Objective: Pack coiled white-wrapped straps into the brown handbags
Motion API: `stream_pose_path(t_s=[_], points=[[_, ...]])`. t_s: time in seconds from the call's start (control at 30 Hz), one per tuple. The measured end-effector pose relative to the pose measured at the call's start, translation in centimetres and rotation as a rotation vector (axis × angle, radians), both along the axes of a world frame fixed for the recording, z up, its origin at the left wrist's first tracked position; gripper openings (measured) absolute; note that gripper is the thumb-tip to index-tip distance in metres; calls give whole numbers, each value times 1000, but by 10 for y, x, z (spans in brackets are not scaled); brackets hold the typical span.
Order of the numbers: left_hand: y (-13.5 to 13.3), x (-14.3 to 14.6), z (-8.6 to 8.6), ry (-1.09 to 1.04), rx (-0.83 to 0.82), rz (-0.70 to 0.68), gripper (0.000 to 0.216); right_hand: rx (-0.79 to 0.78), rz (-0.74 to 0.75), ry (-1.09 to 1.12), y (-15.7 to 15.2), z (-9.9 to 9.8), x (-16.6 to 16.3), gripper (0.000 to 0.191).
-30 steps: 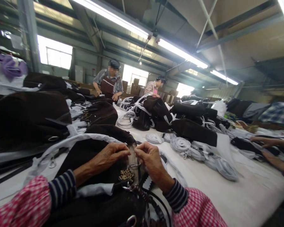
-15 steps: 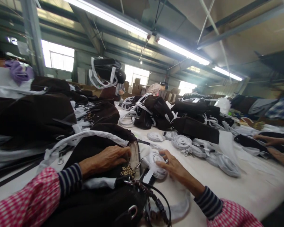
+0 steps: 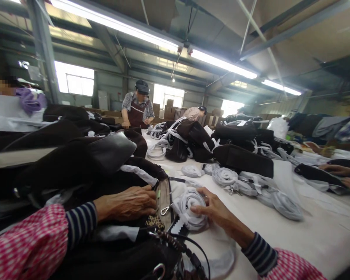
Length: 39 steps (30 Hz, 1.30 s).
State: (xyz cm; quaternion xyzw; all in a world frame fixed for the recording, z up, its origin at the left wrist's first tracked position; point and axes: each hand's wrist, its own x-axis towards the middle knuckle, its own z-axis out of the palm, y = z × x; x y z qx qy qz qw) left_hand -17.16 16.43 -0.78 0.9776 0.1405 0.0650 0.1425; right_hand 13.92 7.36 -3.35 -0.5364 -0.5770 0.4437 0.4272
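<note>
A dark bag (image 3: 140, 163) lies open in front of me, its beige lining (image 3: 165, 190) showing. My left hand (image 3: 126, 204) is closed over the edge of its opening, fingertips partly hidden. Just right of the opening, my right hand (image 3: 217, 212) grips a coiled strap (image 3: 192, 208) wrapped in white, thumb on top and fingers round its far side. A metal clip (image 3: 165, 210) sticks out from the coil toward the lining. Below my left hand are a leopard-print tag (image 3: 155, 223) and a dark braided cord (image 3: 189, 249) with a thin black loop.
More dark bags (image 3: 242, 157) are heaped across the table and at left (image 3: 61, 163). Several wrapped strap coils (image 3: 226, 177) lie on the white tabletop (image 3: 317, 229). Co-workers (image 3: 137, 105) stand behind the heap, and another person's hands (image 3: 338, 171) are at the right.
A bag that was in mid-air has come down on the left heap, uncovering a co-worker behind. My hands stay nearly in place; the coil and its clip have shifted slightly.
</note>
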Motion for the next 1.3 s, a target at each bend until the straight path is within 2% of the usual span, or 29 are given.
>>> stream_pose_path(t_s=[0.07,0.13,0.27,0.3,0.37,0.43,0.5,0.6,0.67,0.8,0.93,1.03,1.2,1.3], points=[[-3,1,2,25,24,-16,42,13,-3,-22,0,2,0,60],[-4,1,3,26,15,44,38,46,3,-102,1,5,2,58],[2,0,-2,48,-21,316,16,170,-16,-516,2,13,6,48],[4,0,-3,53,-20,369,18,231,-60,-621,2,15,5,44],[8,1,-5,59,0,411,35,388,-142,-763,3,21,-4,34],[10,3,-7,56,29,401,45,524,-118,-840,6,27,-21,23],[10,5,-9,43,52,393,43,581,2,-894,12,32,-43,19],[10,5,-13,-11,71,405,34,549,176,-1025,24,31,-74,23],[12,5,-16,-42,72,400,27,536,240,-1134,31,23,-85,24],[15,4,-22,-112,63,389,14,656,268,-1291,42,0,-87,28],[15,3,-26,-194,51,407,15,735,291,-1366,48,-14,-82,31],[17,0,-30,-213,12,398,19,710,334,-1365,52,-15,-82,27],[21,-6,-36,-195,-82,412,43,674,351,-1355,53,-10,-81,20],[21,-8,-36,-181,-132,378,46,653,352,-1364,50,-6,-82,19]])
